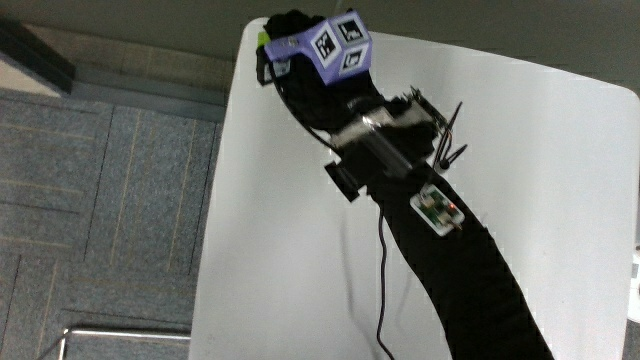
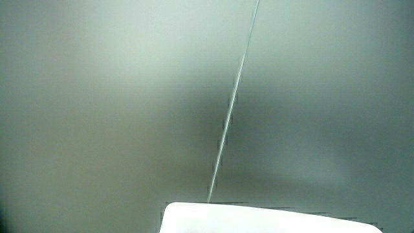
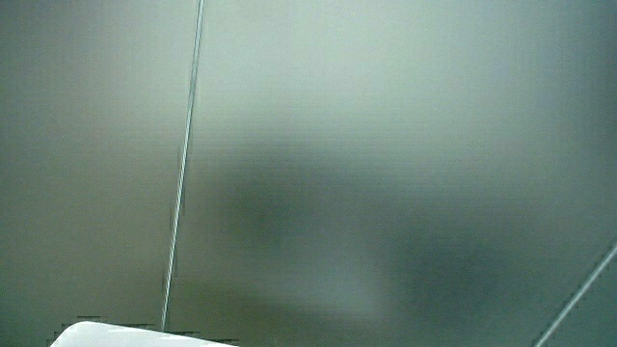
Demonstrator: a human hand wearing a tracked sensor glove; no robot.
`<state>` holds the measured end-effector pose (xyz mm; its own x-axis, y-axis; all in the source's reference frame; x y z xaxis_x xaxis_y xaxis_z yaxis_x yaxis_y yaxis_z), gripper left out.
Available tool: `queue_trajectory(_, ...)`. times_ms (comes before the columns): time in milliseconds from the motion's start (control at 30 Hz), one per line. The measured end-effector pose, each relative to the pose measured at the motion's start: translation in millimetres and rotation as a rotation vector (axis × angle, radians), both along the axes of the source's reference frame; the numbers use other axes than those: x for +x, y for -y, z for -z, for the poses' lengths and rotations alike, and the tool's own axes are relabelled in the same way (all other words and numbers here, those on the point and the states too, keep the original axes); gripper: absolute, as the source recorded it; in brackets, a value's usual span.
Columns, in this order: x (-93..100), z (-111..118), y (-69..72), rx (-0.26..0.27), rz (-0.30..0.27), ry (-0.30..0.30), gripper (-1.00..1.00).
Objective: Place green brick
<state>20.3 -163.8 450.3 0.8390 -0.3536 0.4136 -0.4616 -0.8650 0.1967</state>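
In the main view the hand (image 1: 300,62) is over the corner of the white table (image 1: 290,250), the corner that is farthest from the person. The patterned cube (image 1: 338,50) on its back is turned upward. A black forearm (image 1: 470,290) reaches from the person's side across the table to this corner. On the forearm sit a small green circuit board (image 1: 436,208) and a thin black cable (image 1: 383,290), which hangs down onto the table top.

Of the green brick (image 1: 262,38) only a small yellow-green piece shows. It is at the very tip of the hand, touching the glove, just at the table's edge and farther from the person than the cube. Most of it is hidden under the hand, so I cannot tell whether the hand grips it or is open. Beside the table there is grey carpet floor (image 1: 100,200).

Both side views show only a pale wall and a strip of the white table – no hand and no brick.
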Motion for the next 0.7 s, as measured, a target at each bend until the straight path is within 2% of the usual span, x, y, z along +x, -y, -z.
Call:
queue_trajectory(133,3.7,-11,2.9,-0.031,-0.021,-0.073,0.00)
queue_trajectory(167,4.5,-16,3.7,-0.052,-0.027,-0.078,0.00)
queue_trajectory(200,5.0,-19,3.3,-0.047,-0.028,-0.087,0.00)
queue_trajectory(400,10.8,-22,5.3,-0.107,-0.053,-0.039,0.00)
queue_trajectory(567,11.9,-22,4.1,-0.112,-0.072,-0.033,0.00)
queue_trajectory(600,12.0,-24,5.1,-0.106,-0.065,-0.036,-0.05)
queue_trajectory(700,13.2,-24,5.6,-0.131,-0.055,-0.033,-0.18)
